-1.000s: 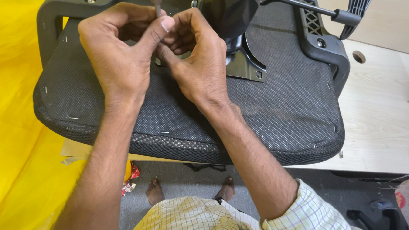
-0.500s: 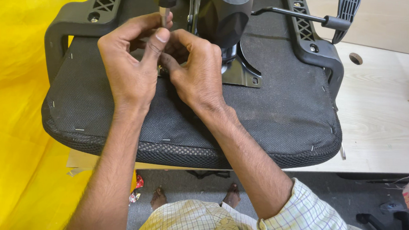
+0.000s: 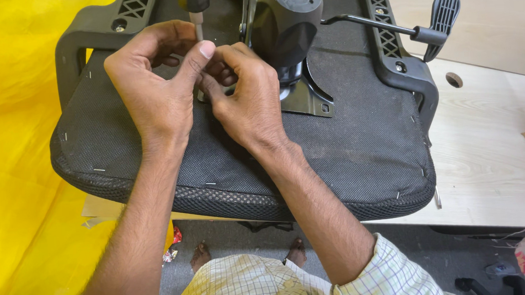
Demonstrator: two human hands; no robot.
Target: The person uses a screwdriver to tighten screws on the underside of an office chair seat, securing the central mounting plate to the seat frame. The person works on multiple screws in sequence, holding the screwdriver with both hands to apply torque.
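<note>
**Hands bunched up at a screwdriver on an upside-down chair seat**

Both hands have slid a bit lower and more toward the middle of the view since half a second ago, and more of the screwdriver shaft shows above them now. Same pinched-together pose though.

So the chair seat [image 3: 347, 155] is lying upside down on the desk [image 3: 484, 154], black fabric underside up, little staples along the edge. Its black tilt mechanism [image 3: 289, 29] sits bolted near the centre on a metal plate, with a lever [image 3: 412, 29] sticking out to the right, paddle end hanging over the desk.

The left hand [image 3: 152, 96] is curled, thumb pressed up against the thin metal shaft of the screwdriver [image 3: 197, 16], which stands roughly upright just left of the mechanism. The right hand [image 3: 251, 106] is tucked in right against the left one, fingers curled around the bottom of that shaft. Both have a clenched grip, but what sits under the tip is hidden by the fingers, can't tell.

Yellow sheet [image 3: 17, 148] covers the left side. Bare feet are down on the floor below the seat edge.
</note>
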